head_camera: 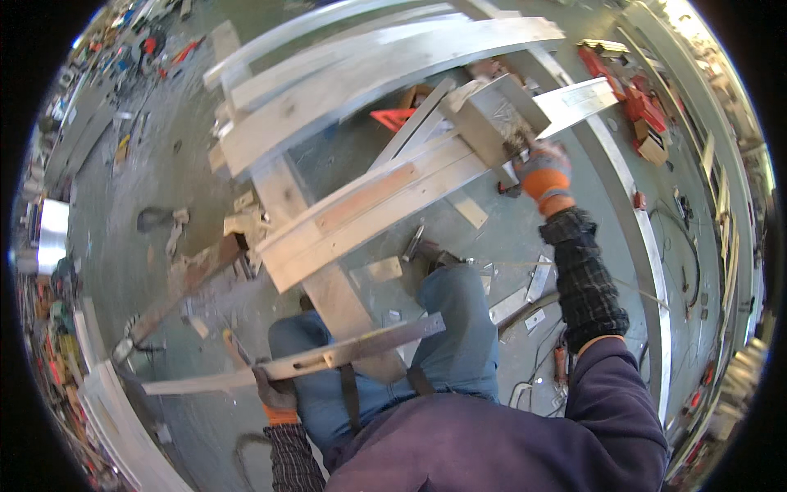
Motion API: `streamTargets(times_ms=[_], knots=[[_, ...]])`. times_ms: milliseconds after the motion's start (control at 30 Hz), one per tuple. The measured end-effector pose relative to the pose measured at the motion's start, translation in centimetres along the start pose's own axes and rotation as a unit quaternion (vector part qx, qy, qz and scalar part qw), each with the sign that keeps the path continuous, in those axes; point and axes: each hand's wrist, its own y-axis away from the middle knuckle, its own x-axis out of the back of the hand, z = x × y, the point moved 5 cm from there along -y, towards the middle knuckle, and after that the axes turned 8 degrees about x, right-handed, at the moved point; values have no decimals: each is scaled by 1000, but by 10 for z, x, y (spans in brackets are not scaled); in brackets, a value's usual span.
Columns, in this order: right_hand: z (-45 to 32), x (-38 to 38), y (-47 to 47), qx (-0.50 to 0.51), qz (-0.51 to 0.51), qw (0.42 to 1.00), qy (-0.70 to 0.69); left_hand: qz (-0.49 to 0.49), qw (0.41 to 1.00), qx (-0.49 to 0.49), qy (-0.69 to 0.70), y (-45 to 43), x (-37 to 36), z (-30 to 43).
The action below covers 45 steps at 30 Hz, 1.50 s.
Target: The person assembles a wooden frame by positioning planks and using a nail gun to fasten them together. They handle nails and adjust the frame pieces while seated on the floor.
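Note:
My left hand (275, 390), in a grey and orange glove, grips a long flat strip (320, 363) with a slot in it, across my lap. My right hand (544, 172), gloved alike, is at the near right corner of an open box (482, 129). Loose metal fasteners (511, 117), perhaps screws or nails, lie inside. Its fingertips are blurred against dark bits, so what they hold is unclear. The box rests on a pale grooved beam (375, 209) with a reddish patch. A wide board (338, 295) runs under that beam towards my lap.
Several long pale boards (381, 80) lie across the far side. A red triangular square (393, 119) shows beneath them. On the right are a long metal rail (642, 246), red cases (642, 104) and cables (692, 264). Offcuts (378, 270) and metal plates (510, 305) litter the floor.

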Motion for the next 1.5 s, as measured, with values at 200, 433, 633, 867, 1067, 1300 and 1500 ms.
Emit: streamTargets(times_ms=[200, 433, 633, 867, 1067, 1300, 1500], knots=[[-73, 50, 15, 221, 139, 921, -288, -5, 998, -54, -10, 8, 13, 33], [-243, -18, 43, 426, -7, 889, -166, 21, 993, -114, -23, 13, 41, 109], [-258, -6, 35, 422, -23, 885, -198, 97, 989, -112, -20, 10, 62, 132], [-37, -31, -69, 126, 97, 961, -228, 121, 984, -130, -13, -5, 146, 157], [27, -104, -136, 123, -114, 975, -146, 104, 973, -188, -80, 3, 188, 234], [70, -233, -186, 235, -222, 942, -90, 188, 953, -237, -19, 15, 162, 276], [105, -249, -205, 397, -188, 894, 84, 185, 959, -214, -12, -17, 197, 283]])
